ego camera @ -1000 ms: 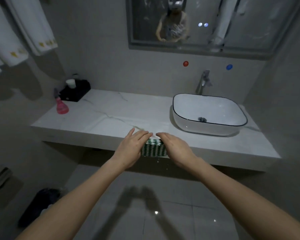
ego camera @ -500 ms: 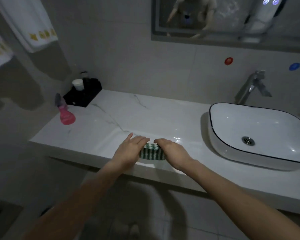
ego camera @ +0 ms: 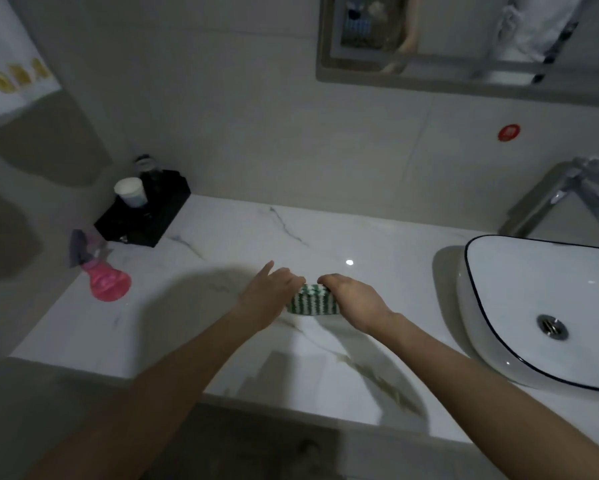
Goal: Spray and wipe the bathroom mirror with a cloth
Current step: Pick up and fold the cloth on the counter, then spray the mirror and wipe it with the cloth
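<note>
A folded green-and-white striped cloth [ego camera: 313,300] lies on the white marble counter [ego camera: 221,244], held between both my hands. My left hand [ego camera: 270,294] grips its left end, fingers bent over the top and thumb sticking out. My right hand [ego camera: 355,303] grips its right end with curled fingers. A pink spray bottle [ego camera: 105,277] with a dark trigger head stands on the counter's left part, apart from both hands. The mirror [ego camera: 464,39] hangs on the wall at the upper right, only its lower part showing.
A white basin with a dark rim [ego camera: 519,317] sits on the counter's right side under a chrome faucet [ego camera: 557,199]. A black box [ego camera: 149,216] with a white cup stands at the back left. A white towel [ego camera: 10,74] hangs at the far left.
The view has come closer to the counter and tilted down. Both hands with the cloth have moved from the counter's front edge to further in on its top.
</note>
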The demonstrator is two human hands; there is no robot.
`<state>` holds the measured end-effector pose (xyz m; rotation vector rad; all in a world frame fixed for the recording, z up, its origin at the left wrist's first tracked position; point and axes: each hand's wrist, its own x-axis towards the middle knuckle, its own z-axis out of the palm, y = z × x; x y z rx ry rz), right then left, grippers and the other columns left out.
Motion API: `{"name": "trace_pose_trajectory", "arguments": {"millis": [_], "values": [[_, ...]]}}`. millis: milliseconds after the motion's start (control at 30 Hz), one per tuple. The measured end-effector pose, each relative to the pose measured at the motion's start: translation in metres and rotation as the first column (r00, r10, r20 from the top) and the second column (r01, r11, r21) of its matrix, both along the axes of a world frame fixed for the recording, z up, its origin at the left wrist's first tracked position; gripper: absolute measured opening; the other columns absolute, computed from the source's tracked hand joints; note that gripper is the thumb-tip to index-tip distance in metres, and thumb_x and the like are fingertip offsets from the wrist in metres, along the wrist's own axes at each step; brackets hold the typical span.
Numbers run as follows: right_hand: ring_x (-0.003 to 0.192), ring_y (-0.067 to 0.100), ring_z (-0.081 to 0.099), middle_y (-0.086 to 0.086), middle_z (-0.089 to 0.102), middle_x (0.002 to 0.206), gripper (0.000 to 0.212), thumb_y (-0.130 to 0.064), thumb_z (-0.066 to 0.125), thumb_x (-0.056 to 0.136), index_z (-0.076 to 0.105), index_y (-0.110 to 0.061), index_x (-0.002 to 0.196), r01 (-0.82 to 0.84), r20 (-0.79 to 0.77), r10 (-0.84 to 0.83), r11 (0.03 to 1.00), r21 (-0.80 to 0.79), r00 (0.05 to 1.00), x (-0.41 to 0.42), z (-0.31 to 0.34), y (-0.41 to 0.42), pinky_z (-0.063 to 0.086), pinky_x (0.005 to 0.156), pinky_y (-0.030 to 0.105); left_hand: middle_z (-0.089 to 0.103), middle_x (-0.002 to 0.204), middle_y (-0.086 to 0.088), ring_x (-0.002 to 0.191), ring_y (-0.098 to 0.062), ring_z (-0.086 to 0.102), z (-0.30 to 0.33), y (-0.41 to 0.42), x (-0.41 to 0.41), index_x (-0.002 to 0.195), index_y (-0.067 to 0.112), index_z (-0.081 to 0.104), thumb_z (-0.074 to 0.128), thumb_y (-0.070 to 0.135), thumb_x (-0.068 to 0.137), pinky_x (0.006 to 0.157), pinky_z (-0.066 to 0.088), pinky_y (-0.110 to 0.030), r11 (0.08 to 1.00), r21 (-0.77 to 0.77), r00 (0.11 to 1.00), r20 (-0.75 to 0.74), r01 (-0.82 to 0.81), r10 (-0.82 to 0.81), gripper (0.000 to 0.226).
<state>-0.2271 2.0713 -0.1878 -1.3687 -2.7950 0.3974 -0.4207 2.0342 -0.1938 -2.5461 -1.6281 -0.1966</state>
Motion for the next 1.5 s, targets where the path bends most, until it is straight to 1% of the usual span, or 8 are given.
{"name": "trace_pose_trajectory", "arguments": {"millis": [200, 400, 767, 867, 967, 1100, 1300, 1500], "values": [[0.108, 0.027, 0.057, 0.008, 0.056, 0.125, 0.042, -0.006, 0.049, 0.088, 0.049, -0.013, 0.13, 0.017, -0.04, -0.018, 0.999, -0.046, 0.999, -0.008, -0.039, 0.051, 0.046, 0.084, 0.033, 0.068, 0.065, 0.005, 0.066, -0.016, 0.068, -0.025, 0.053, -0.007, 0.076, 0.02, 0.074, 0.034, 0.02, 0.066, 0.073, 0.055, -0.032, 0.982, -0.162, 0.982, -0.176, -0.096, 0.067, 0.042], [0.059, 0.018, 0.061, 0.001, 0.065, 0.07, 0.043, -0.008, 0.032, 0.065, 0.069, -0.011, 0.086, 0.059, -0.192, -0.002, 0.955, 0.292, 0.981, -0.015, -0.067, 0.074, 0.037, 0.067, 0.021, 0.065, 0.065, 0.0, 0.071, -0.021, 0.068, -0.051, 0.086, -0.003, 0.071, 0.02, 0.07, 0.04, 0.017, 0.068, 0.084, 0.036, -0.038, 0.98, -0.128, 0.971, -0.205, -0.151, 0.123, 0.031], [0.07, 0.02, 0.068, 0.002, 0.071, 0.083, 0.031, -0.007, 0.073, 0.051, 0.072, -0.014, 0.081, 0.16, -0.11, -0.161, 0.987, -0.015, 0.981, -0.017, -0.144, 0.001, 0.055, 0.062, 0.022, 0.07, 0.082, 0.0, 0.074, -0.018, 0.066, -0.14, 0.016, -0.009, 0.083, 0.017, 0.073, 0.038, 0.013, 0.069, 0.08, 0.037, -0.031, 0.971, -0.234, 0.996, -0.055, 0.052, -0.067, 0.038], [0.091, 0.021, 0.069, 0.005, 0.072, 0.1, 0.053, -0.012, 0.085, 0.041, 0.074, -0.013, 0.092, 0.185, -0.055, -0.187, 0.982, -0.027, 0.981, -0.021, -0.15, -0.014, 0.057, 0.077, 0.03, 0.063, 0.123, -0.004, 0.112, -0.021, 0.057, -0.137, 0.003, -0.012, 0.117, 0.016, 0.066, 0.038, 0.008, 0.078, 0.101, 0.038, -0.038, 0.952, -0.304, 0.999, -0.036, -0.029, 0.019, 0.049], [0.097, 0.017, 0.068, 0.002, 0.071, 0.105, 0.056, -0.025, 0.084, 0.042, 0.074, -0.017, 0.096, 0.199, -0.01, -0.2, 0.979, -0.031, 0.98, -0.028, -0.144, -0.026, 0.055, 0.081, 0.035, 0.018, 0.157, -0.004, 0.142, -0.023, 0.018, -0.136, 0.001, -0.023, 0.148, 0.017, 0.024, 0.037, 0.013, 0.096, 0.117, 0.01, -0.04, 0.902, -0.431, 0.999, -0.047, -0.035, 0.017, 0.054], [0.09, 0.018, 0.07, 0.004, 0.072, 0.098, 0.036, -0.024, 0.06, 0.061, 0.075, -0.013, 0.091, 0.147, -0.023, -0.145, 0.983, 0.113, 0.989, -0.047, -0.131, -0.024, 0.054, 0.081, 0.03, 0.024, 0.154, -0.002, 0.139, -0.019, 0.024, -0.121, 0.006, -0.046, 0.147, 0.021, 0.027, 0.039, 0.014, 0.097, 0.114, 0.011, -0.033, 0.929, -0.368, 0.995, 0.079, -0.031, 0.065, 0.052], [0.089, 0.021, 0.07, 0.005, 0.071, 0.104, 0.051, -0.024, 0.08, 0.053, 0.073, -0.011, 0.102, 0.114, -0.004, -0.115, 0.978, 0.176, 0.993, -0.095, -0.103, -0.009, 0.057, 0.076, 0.038, 0.045, 0.144, -0.005, 0.134, -0.022, 0.04, -0.095, 0.008, -0.109, 0.141, 0.016, 0.041, 0.041, 0.016, 0.095, 0.112, 0.026, -0.028, 0.949, -0.296, 0.925, 0.318, -0.11, 0.206, 0.046], [0.094, 0.024, 0.07, 0.008, 0.071, 0.107, 0.073, -0.019, 0.094, 0.042, 0.07, -0.01, 0.11, 0.069, -0.02, -0.067, 0.989, 0.13, 0.998, -0.156, -0.087, 0.007, 0.055, 0.078, 0.04, 0.07, 0.104, -0.001, 0.083, -0.015, 0.068, -0.068, -0.03, -0.2, 0.124, 0.022, 0.051, 0.041, 0.021, 0.087, 0.068, 0.052, -0.023, 0.97, -0.055, 0.871, 0.43, -0.235, 0.235, 0.039]]}}
